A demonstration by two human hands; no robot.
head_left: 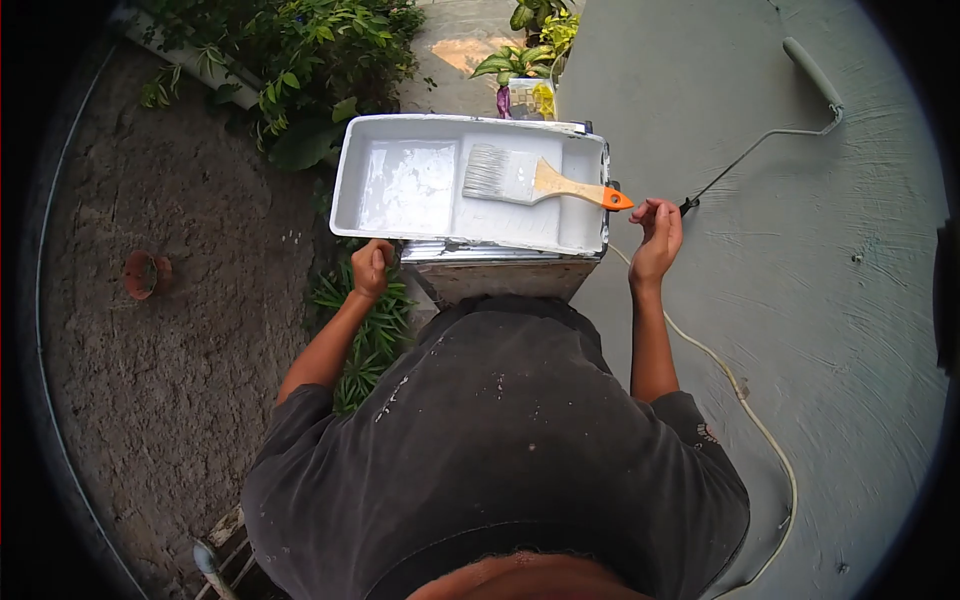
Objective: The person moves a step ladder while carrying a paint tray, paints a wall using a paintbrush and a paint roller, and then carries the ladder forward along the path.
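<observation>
A white paint tray (400,225) rests on a stepladder top (490,255) in front of my body. White paint coats its well. Across the tray lies a flat paintbrush (560,186) with a wooden handle and orange tip, its bristles pointing left. My left hand (372,268) is closed in a fist just below the tray's near left rim; nothing shows in it. My right hand (655,242), beside the brush tip, has curled fingers around the handle end of a paint roller (765,138); the grip itself is mostly hidden. The roller's head is up at the right, by the wall.
A grey wall (850,330) fills the right side, and a pale cable (745,395) runs along it. Leafy plants (310,60) grow beyond the tray at left, with more greenery (372,355) below. Bare soil (180,400) holds a small terracotta pot (146,274).
</observation>
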